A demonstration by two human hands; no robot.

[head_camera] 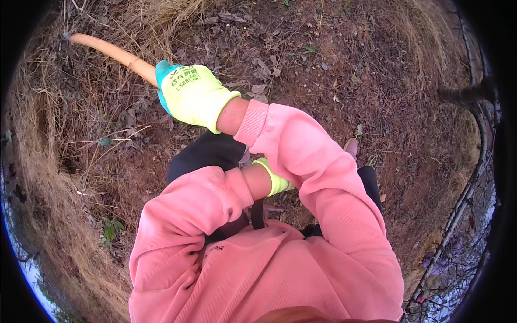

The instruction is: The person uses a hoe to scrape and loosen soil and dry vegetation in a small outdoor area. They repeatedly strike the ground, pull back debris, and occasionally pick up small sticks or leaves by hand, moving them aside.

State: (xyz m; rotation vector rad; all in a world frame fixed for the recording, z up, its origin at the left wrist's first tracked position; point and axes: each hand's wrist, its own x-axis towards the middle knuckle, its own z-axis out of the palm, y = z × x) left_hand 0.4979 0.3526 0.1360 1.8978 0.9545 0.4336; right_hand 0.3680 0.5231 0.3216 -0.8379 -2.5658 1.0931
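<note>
My right hand point(190, 91), in a yellow work glove with teal-coated fingers and printed writing, reaches across to the left. It is closed around a smooth, slightly curved wooden handle point(117, 54), which extends to the upper left over dry grass. Whatever lies at the handle's far end blends into the grass, and I cannot make it out. My left hand point(278, 181), in a yellow glove too, lies below my right forearm; only its cuff and a little of the glove show, and the fingers are hidden. Both arms wear pink sleeves.
Reddish soil point(315, 76) with fallen leaves and twigs spreads in front. Dry grass point(44, 161) lines the left side, with a small green plant point(111, 232). At the right stand a thin trunk point(464, 93) and bare branches. My shoe point(351, 147) rests on the ground.
</note>
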